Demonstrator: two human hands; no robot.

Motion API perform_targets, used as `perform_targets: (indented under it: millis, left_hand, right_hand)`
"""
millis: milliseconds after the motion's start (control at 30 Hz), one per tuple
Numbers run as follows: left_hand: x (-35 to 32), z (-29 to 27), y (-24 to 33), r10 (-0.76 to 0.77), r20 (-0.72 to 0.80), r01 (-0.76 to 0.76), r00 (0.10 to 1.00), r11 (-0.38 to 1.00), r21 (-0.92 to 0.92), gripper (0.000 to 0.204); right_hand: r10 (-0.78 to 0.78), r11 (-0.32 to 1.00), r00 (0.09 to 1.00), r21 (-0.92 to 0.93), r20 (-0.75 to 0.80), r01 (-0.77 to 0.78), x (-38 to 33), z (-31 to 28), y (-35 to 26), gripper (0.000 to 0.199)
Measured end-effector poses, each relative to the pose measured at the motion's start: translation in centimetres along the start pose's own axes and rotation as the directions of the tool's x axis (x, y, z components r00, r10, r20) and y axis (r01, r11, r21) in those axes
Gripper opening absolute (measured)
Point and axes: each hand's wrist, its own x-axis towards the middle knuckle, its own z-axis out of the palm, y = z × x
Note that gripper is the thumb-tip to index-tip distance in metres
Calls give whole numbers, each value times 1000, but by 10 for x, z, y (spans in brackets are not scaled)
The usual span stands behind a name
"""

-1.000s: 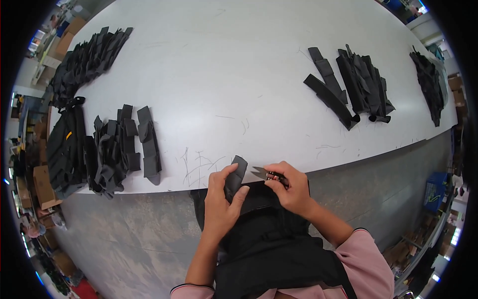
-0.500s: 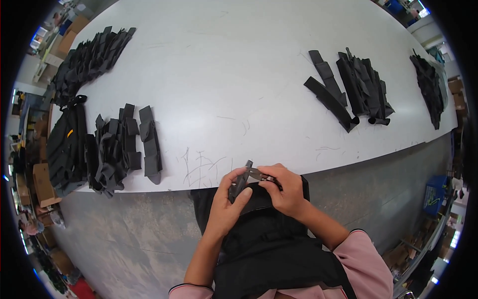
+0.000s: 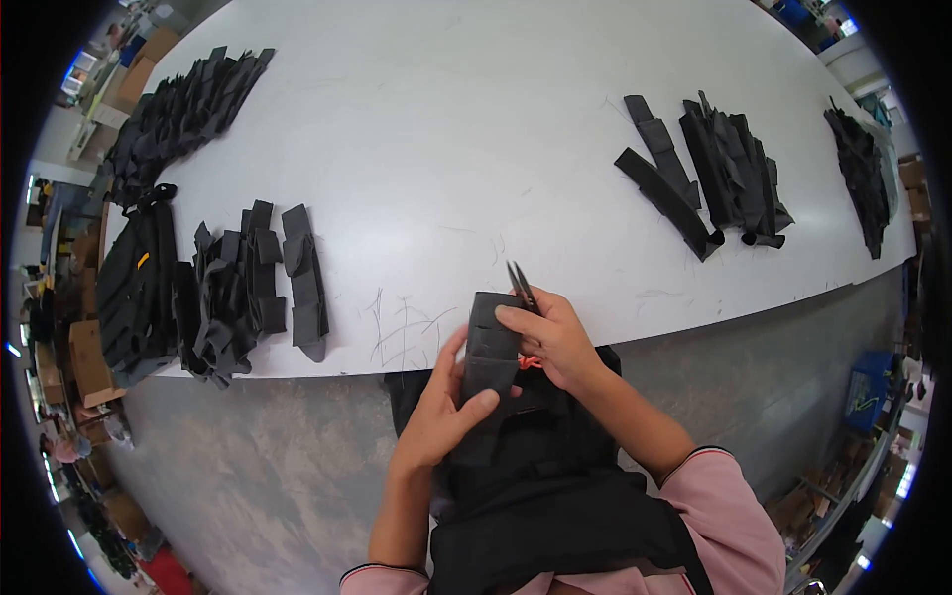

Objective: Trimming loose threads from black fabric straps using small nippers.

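Observation:
A dark grey folded fabric strip (image 3: pixel 492 345) is held upright over the table's near edge, its flat side facing up at me. My left hand (image 3: pixel 446 409) grips its lower part, with the thumb on the front and the fingers behind. At its upper right, my right hand (image 3: pixel 551 335) presses a thumb on the cloth. The same hand is closed round small thread snips (image 3: pixel 523 283), whose pointed blades stick up past the fingers. Something orange-red (image 3: pixel 531 363) shows below that hand. Its lower fingers are partly hidden by the strip.
Similar strips (image 3: pixel 305 283) lie in bunches on the left of the white table (image 3: pixel 446 178), beside a black bag (image 3: pixel 139 288). More strips (image 3: pixel 734 174) lie at the right, with another dark bunch (image 3: pixel 859 178) near the far right edge. A blue crate (image 3: pixel 869 389) stands on the floor.
The strip has turned from edge-on to show its broad face. My right hand has moved up slightly, and the snips now point upward instead of toward the strip.

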Motion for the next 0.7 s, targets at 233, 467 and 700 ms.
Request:
perform_targets:
  millis: [233, 467, 700]
  left_hand:
    - [7, 1, -16, -233, -212, 176, 949, 951, -254, 24]
    - [10, 4, -11, -176, -291, 148, 941, 982, -116, 19]
    - [8, 4, -7, -186, -259, 153, 948, 978, -142, 16]
  right_hand:
    - [-452, 719, 890, -616, -60, 323, 3, -8, 27, 23]
    - [-576, 84, 747, -885, 332, 458, -27, -5, 10, 22]
    - [-561, -119, 677, -856, 476, 504, -22, -7, 12, 19]
